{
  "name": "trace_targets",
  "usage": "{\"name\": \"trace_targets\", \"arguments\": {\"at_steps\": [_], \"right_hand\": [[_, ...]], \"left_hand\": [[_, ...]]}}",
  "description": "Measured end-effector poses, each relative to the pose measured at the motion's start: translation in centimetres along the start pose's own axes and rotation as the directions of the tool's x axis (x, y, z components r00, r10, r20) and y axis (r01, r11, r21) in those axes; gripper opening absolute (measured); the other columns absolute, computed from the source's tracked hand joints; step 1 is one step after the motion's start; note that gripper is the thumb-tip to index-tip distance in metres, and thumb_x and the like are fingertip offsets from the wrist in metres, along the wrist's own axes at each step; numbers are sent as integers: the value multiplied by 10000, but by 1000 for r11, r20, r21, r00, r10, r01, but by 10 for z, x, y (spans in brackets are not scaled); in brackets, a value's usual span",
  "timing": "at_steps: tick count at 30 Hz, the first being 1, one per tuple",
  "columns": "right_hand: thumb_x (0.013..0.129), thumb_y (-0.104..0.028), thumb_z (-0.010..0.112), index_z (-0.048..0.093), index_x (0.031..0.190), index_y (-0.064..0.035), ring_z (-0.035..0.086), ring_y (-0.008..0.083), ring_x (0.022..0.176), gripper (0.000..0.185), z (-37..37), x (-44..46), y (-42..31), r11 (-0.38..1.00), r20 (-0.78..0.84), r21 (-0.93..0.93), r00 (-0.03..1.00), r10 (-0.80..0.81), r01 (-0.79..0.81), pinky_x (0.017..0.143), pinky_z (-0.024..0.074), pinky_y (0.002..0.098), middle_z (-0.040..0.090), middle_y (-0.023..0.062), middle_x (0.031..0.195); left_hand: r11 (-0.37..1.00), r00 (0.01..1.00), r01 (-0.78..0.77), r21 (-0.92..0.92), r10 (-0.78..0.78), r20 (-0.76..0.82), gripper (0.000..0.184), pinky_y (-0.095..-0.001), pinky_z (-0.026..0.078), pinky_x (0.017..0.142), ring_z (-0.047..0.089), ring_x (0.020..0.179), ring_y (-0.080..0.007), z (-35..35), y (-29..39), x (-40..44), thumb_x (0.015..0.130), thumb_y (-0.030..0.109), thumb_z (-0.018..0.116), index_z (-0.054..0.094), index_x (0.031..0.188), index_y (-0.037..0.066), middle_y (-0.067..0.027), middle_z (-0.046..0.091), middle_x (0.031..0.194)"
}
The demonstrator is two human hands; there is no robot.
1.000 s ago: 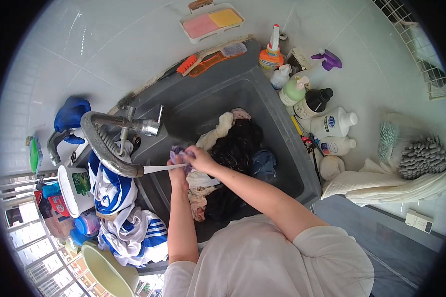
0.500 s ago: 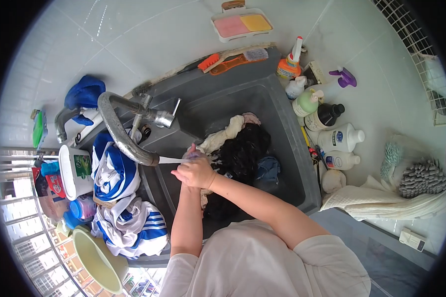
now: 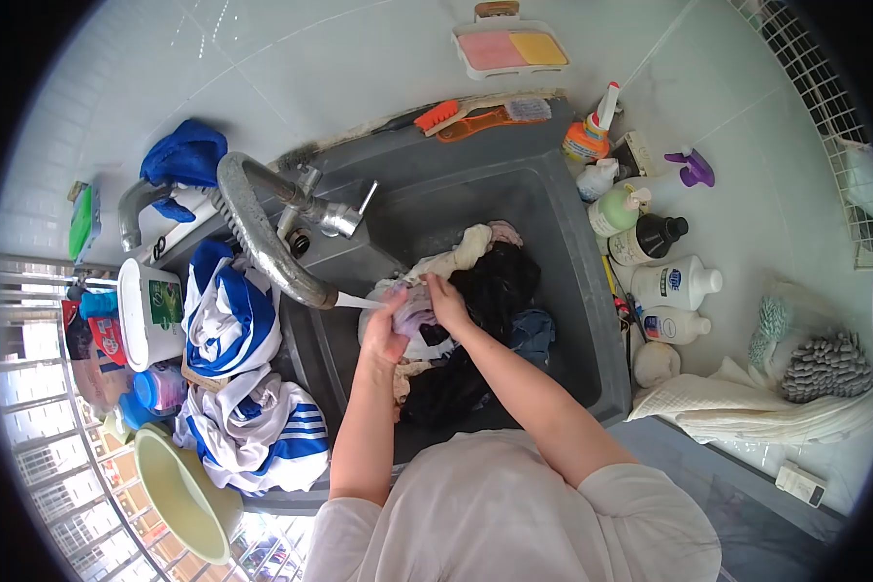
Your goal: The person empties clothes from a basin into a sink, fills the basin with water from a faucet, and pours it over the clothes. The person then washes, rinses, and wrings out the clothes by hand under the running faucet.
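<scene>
Water (image 3: 356, 302) runs from the curved metal tap (image 3: 262, 247) towards a pale white-and-lavender piece of clothing (image 3: 415, 315). On the near-left side of this cloth is my left hand (image 3: 388, 328), with its fingers closed over the edge. My right hand (image 3: 445, 302) grips its right side, fingertips partly hidden in the folds. Beneath and around both hands lies wet laundry in the grey sink (image 3: 592, 339): a black garment (image 3: 500, 291), a cream cloth (image 3: 461, 252) and a small blue denim piece (image 3: 532, 335).
Blue-and-white clothes (image 3: 252, 427) are heaped on the left ledge, near a white tub (image 3: 150, 315) and a yellow-green basin (image 3: 179, 500). Bottles (image 3: 674, 281) line the right edge. Brushes (image 3: 485, 120) rest on the back rim.
My hands were pressed together in the water stream. Now they are apart, lower over the laundry, with the pale cloth between them. The view has shifted slightly.
</scene>
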State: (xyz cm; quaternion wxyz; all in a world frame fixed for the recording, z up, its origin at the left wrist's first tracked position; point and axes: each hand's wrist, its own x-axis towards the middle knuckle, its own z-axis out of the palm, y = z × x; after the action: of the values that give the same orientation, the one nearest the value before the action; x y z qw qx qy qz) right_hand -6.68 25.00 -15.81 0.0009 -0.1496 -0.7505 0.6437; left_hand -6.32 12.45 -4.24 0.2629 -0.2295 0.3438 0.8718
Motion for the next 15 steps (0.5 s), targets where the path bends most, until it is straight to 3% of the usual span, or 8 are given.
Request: {"name": "trace_targets", "arguments": {"at_steps": [1,3,4,5,7,10,11,15], "right_hand": [[969,-400,418,644,1041,-38,657,300,901,433,-2,-4,-20,1000,-8,2,1000,0,0,703,499,376,673,189,941],[950,-435,460,639,1095,-50,648,292,947,449,-10,-20,-83,833,343,139,815,467,-535,751,496,363,663,179,1018],[911,-419,532,649,1038,-63,630,329,952,396,2,-16,-73,977,369,135,924,103,-163,745,502,391,641,185,1018],[911,-419,532,649,1038,-63,630,329,952,396,10,-19,-62,976,358,141,928,105,-164,745,502,391,641,185,1018],[867,-371,599,645,960,-79,625,352,898,311,16,-35,-97,894,238,-271,925,-296,356,722,500,417,622,167,978],[810,-399,664,624,939,-124,627,342,791,306,30,-61,-117,833,381,-291,855,-351,472,643,488,436,605,124,915],[805,-411,667,616,882,-113,630,334,772,312,28,-73,-136,840,417,-279,847,-331,466,625,484,438,606,114,886],[797,-382,664,586,645,-95,622,294,638,334,28,-82,-150,753,389,-340,813,-432,563,535,472,426,603,104,655]], "left_hand": [[999,999,-36,34,36,12,305,-367,485,905,616,992,-250,-6,2,3,917,206,579,544,1162,29,-106,629,1069],[994,994,-107,15,107,-27,299,-375,479,910,608,997,-235,-33,-5,15,914,201,578,544,1161,36,-89,624,1051],[982,966,-80,169,118,-232,308,-408,473,911,598,1009,-244,-35,-6,13,924,237,558,542,1162,42,-85,621,1046],[949,895,-24,313,161,-417,321,-441,467,912,589,1021,-253,-36,-5,11,935,274,538,541,1164,49,-81,619,1040],[985,940,-71,160,120,-319,335,-465,470,882,593,993,-264,-53,-3,21,939,325,518,548,1145,63,-84,622,1027],[963,989,23,-269,17,145,425,-494,488,804,618,889,-306,-107,-3,39,931,465,487,572,1111,90,-117,642,947],[974,983,-107,-198,74,-168,471,-430,510,726,625,800,-278,-10,15,-12,915,495,511,572,1117,74,-112,636,876],[809,985,170,-563,-136,103,350,-330,483,581,573,615,-208,-58,8,24,906,454,563,603,842,112,-63,586,702]]}}
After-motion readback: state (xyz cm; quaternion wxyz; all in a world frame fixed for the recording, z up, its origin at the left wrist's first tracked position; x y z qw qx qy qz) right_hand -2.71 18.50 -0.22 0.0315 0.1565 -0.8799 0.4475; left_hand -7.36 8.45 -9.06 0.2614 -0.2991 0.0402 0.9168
